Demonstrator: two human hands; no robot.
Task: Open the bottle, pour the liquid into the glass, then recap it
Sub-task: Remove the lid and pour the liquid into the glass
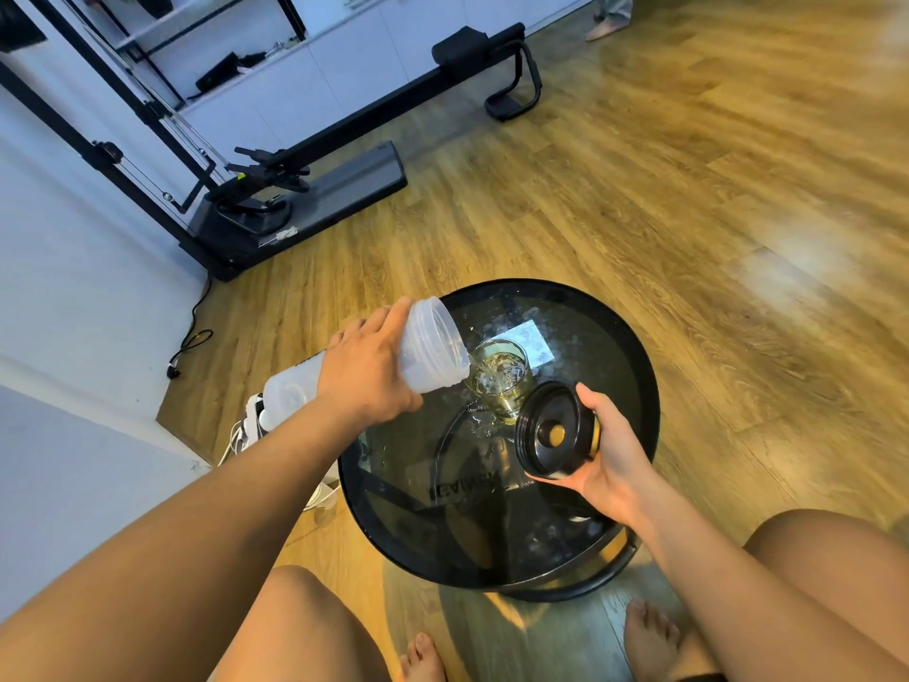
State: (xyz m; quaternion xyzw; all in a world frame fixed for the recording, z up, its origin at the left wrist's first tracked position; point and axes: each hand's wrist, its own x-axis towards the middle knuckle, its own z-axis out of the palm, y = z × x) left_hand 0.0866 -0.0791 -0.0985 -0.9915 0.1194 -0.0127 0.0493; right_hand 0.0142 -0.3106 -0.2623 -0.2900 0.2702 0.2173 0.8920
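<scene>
Clearly the bottle lies tipped, long axis running left to right, mouth over the glass on the round desk. Left hand fingers wrap it; right hand clasps the cap just beside, nearer the mouth.

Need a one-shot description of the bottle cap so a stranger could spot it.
Find the round black glass table. Just right of the glass on it, the right hand holds the cap above the tabletop. It is the only black disc, underside up, with a yellow centre.
</scene>
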